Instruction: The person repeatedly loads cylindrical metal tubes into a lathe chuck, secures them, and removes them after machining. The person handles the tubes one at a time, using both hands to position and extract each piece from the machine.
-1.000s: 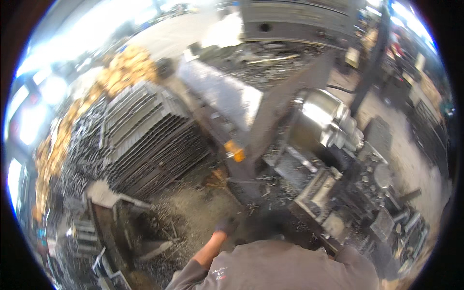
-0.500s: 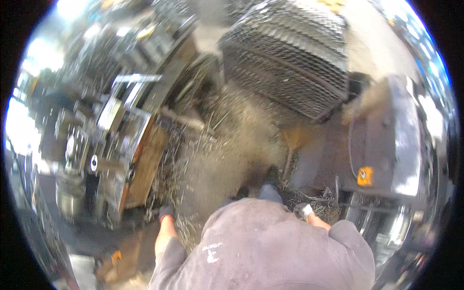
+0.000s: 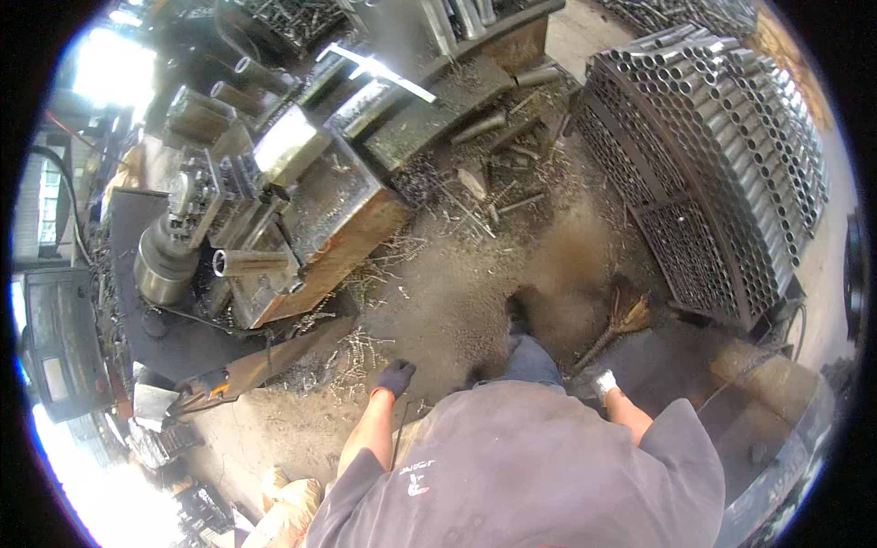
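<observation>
My left hand (image 3: 396, 377), in a dark glove with a red cuff, hangs in front of me to the left. Below it lies the floor (image 3: 438, 320), littered with metal shavings. A thin dark rod (image 3: 401, 431) shows beside that forearm; I cannot make out whether the hand touches it. My right hand (image 3: 604, 383), in a white glove, hangs at my right side near a straw broom (image 3: 628, 315). Both hands look small here, and their finger positions are unclear. No held thing can be made out in either.
At left stands a metalworking machine (image 3: 265, 164) with a steel bed and a short tube (image 3: 248, 263) jutting out. A mesh-sided crate (image 3: 671, 196) stacked with metal tubes stands far right. Scrap pieces (image 3: 498, 164) lie between them. A dark metal surface (image 3: 694, 374) borders my right side.
My view has turned left, so the machine and crate sit farther right in the picture. My left hand now shows farther forward and closer to my middle. The blur has mostly cleared.
</observation>
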Demonstrator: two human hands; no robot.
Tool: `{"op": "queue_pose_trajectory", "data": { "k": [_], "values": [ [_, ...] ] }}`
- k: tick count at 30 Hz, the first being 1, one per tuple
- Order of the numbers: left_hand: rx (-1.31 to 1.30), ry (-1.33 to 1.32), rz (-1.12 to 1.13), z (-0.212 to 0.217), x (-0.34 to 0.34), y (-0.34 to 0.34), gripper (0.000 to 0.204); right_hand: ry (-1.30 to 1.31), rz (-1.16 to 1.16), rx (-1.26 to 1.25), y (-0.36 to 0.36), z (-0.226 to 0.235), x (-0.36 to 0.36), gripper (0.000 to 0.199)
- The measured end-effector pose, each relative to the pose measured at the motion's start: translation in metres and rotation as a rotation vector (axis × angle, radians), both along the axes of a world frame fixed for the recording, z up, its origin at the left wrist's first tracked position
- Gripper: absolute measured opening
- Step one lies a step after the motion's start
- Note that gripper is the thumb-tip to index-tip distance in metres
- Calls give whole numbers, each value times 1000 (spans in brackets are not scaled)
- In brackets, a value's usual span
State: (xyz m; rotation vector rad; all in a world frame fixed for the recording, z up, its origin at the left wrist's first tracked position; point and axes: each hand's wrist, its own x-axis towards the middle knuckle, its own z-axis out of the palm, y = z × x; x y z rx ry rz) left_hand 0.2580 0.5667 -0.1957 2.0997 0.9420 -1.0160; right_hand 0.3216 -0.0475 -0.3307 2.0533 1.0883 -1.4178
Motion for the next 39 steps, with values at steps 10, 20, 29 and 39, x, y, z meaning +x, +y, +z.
{"op": "queue_pose_trajectory", "data": {
  "k": [10,20,29,39],
  "values": [
    [95,-382,139,123,94,-25,54,-184,-49,-6,-8,-56,177,35],
    [-144,-576,1538,39,-165,97,30,-295,-556,701,219,-54,348,30],
    [1130,-370,1201,52,-200,338,58,-230,-1398,853,333,93,329,25],
    [806,-1135,1604,74,-213,397,53,-401,-1004,1428,547,387,361,35]
  ]
}}
